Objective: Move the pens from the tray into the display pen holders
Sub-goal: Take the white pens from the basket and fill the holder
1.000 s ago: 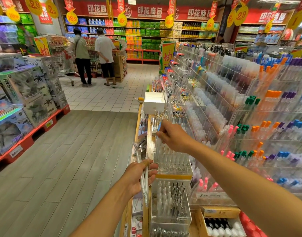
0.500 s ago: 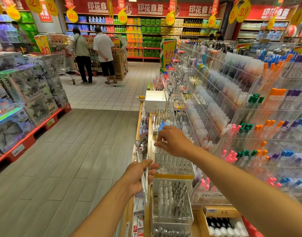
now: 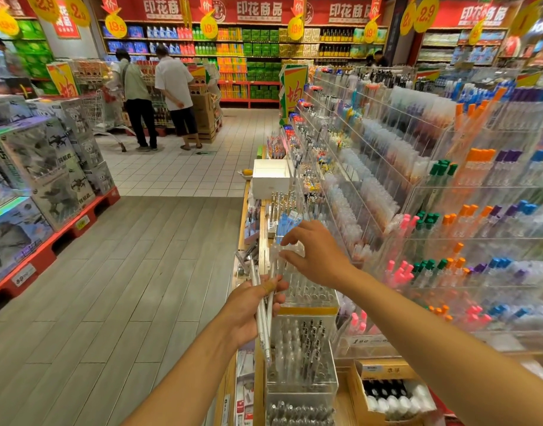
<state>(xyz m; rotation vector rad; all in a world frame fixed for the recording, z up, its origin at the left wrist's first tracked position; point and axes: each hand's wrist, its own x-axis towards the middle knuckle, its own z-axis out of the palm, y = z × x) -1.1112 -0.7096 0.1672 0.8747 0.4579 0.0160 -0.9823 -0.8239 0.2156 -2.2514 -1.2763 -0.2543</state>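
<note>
Along the right-hand stationery rack of a shop aisle, both bare arms reach forward over a row of clear display pen holders; the left hand sits low and to the left of them, its grip wrapped round a small bundle of white pens, which stand nearly upright in the fist, tips poking out above the thumb and barrels running down below the palm; a tan band shows on one of its fingers; the right hand hovers just above and beyond the bundle, over the far end of the clear holder, thumb and forefinger curved toward each other with a narrow gap between; whether they pinch a pen I cannot tell, since the clear plastic beneath them blurs together; the holder under that hand shows mostly bare tubes; the next holder nearer the camera, below a yellow strip, is stocked with white and dark-clipped pens standing upright; a cardboard box of white-capped items sits at the lower right beside it; a white box rests farther along the shelf edge; tiers of coloured-cap pens fill the acrylic rack to the right; two shoppers stand well away on the tiled floor by a trolley.
</note>
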